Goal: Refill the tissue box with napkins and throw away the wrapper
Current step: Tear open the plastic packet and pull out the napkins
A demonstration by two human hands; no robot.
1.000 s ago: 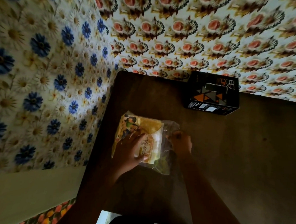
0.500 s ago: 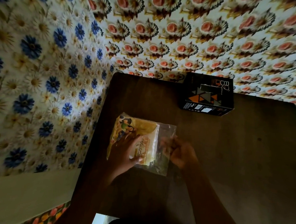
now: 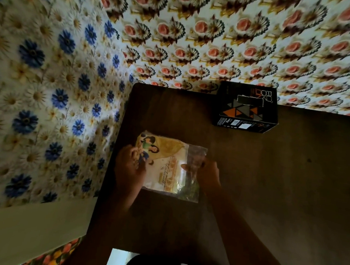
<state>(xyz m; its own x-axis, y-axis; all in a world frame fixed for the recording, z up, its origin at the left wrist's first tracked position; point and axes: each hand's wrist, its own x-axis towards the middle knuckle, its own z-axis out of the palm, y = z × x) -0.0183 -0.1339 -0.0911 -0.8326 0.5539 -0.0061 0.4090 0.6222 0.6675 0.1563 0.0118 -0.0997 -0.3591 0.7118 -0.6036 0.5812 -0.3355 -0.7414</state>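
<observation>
A pack of napkins (image 3: 165, 164) in a clear plastic wrapper with yellow print lies flat on the dark wooden table (image 3: 270, 180). My left hand (image 3: 129, 168) grips the pack's left edge. My right hand (image 3: 205, 173) pinches the loose transparent end of the wrapper on the right side. The black tissue box (image 3: 247, 108) with orange and grey triangles stands at the table's far edge, well beyond both hands, with a slot in its top.
Floral wallpaper (image 3: 48, 92) covers the left wall with blue and white daisies, and the back wall with pink roses. The table sits in the corner against both walls. A strip of patterned floor (image 3: 57, 256) shows at bottom left.
My left hand has slid from the middle of the pack to its left edge. My right hand has taken hold of the wrapper's clear right end again.
</observation>
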